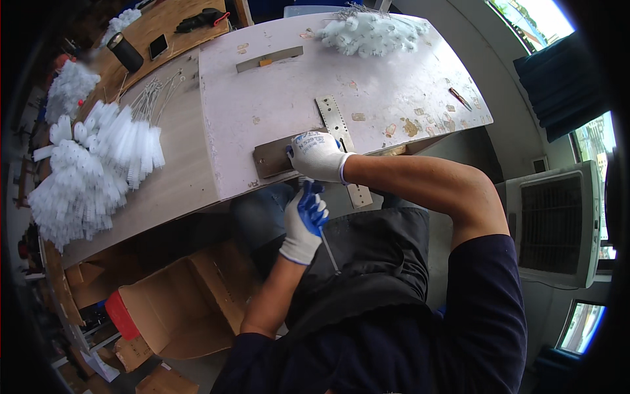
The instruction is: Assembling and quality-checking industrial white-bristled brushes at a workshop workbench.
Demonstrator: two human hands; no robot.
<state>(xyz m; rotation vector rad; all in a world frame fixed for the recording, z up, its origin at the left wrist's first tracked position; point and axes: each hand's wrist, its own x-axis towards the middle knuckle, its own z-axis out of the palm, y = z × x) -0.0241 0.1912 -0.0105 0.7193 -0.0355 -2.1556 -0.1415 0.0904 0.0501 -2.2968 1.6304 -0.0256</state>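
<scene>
My left hand (303, 220), in a white glove with a blue palm, is closed around a thin metal rod (330, 251) just off the table's front edge. The rod's lower end points down over my black apron. My right hand (317, 156), gloved the same way, is closed with its back up, over a dark metal plate (268, 161) at the table edge. Its fingertips are hidden, so what they grip cannot be seen. Beside it, a perforated metal strip (336, 121) runs under the right wrist and sticks out past the edge.
White bristle brushes with wire stems lie in a large pile (98, 167) on the left and another bunch (373, 34) at the far side. A metal bar (269, 59), a pen (460, 98), a phone (158, 46) and a dark cup (125, 52) also lie around. Below stands an open cardboard box (170, 305).
</scene>
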